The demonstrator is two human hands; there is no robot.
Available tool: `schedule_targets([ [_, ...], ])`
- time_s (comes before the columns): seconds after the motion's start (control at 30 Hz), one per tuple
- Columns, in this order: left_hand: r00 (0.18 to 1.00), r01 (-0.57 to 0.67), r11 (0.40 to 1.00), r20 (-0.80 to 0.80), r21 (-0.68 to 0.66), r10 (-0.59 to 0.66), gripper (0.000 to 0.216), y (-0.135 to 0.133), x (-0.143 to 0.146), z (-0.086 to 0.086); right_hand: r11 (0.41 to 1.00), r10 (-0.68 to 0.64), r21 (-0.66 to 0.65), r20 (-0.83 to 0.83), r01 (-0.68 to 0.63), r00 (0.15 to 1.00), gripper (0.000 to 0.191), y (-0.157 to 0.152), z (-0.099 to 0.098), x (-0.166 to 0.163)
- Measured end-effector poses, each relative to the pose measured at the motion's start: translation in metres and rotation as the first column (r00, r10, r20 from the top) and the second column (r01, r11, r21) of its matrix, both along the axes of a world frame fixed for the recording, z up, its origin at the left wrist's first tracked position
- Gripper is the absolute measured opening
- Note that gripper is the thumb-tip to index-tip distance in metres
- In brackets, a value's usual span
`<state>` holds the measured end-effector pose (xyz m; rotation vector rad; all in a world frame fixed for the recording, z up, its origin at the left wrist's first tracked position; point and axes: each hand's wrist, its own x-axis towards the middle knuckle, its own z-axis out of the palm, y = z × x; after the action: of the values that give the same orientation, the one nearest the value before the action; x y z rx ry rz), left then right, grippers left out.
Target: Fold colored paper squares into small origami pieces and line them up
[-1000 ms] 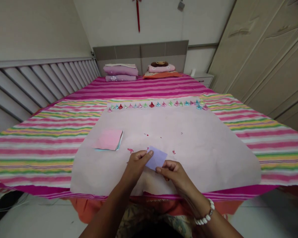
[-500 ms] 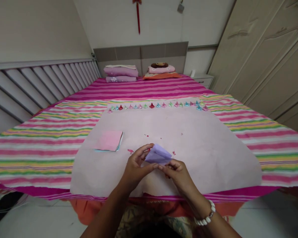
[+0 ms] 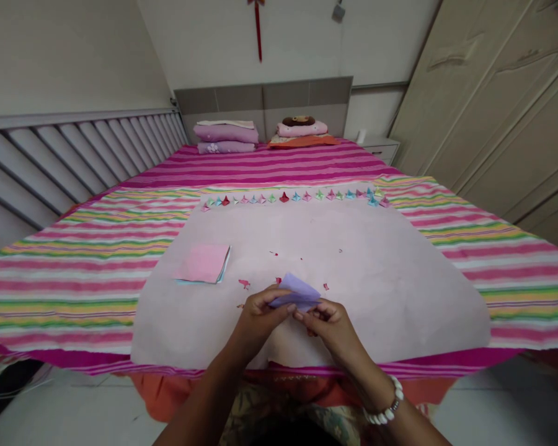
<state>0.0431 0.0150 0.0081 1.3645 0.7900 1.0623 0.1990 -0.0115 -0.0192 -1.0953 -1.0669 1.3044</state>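
A folded purple sheet of paper (image 3: 299, 290) is held between my two hands, just above the near middle of the pale mat (image 3: 381, 272). My left hand (image 3: 261, 314) grips its left edge, the thumb in front and the fingers curled behind. At the lower right corner my right hand (image 3: 329, 321) pinches the paper between thumb and fingers. Both thumbs almost meet at its near edge. Small red paper scraps (image 3: 244, 284) lie around the hands. To the left rests a stack of square coloured paper (image 3: 203, 263) with a pink sheet on top.
Along the mat's far edge runs a row of several small folded paper pieces (image 3: 284, 197) in red, pink, blue and green. The mat lies on a striped bedspread (image 3: 506, 266). Folded bedding (image 3: 226, 135) is stacked by the headboard (image 3: 242, 99). A bed rail (image 3: 88, 152) borders the left side.
My left fingers have come down from the top corner of the purple paper to its left edge. The right hand has barely moved.
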Motion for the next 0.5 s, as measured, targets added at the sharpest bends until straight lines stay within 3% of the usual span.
schedule_targets([
  [0.2,0.997,-0.050,0.999,-0.055,0.011,0.050,0.014,0.000,-0.002,0.002,1.000,0.026,-0.006,-0.019,-0.026,0.999,0.027,-0.003,0.007,0.001],
  [0.5,0.990,0.074,0.993,-0.125,0.091,-0.062,0.025,-0.001,-0.010,0.003,0.991,0.070,-0.095,-0.200,-0.091,0.977,0.020,-0.004,0.010,0.000],
])
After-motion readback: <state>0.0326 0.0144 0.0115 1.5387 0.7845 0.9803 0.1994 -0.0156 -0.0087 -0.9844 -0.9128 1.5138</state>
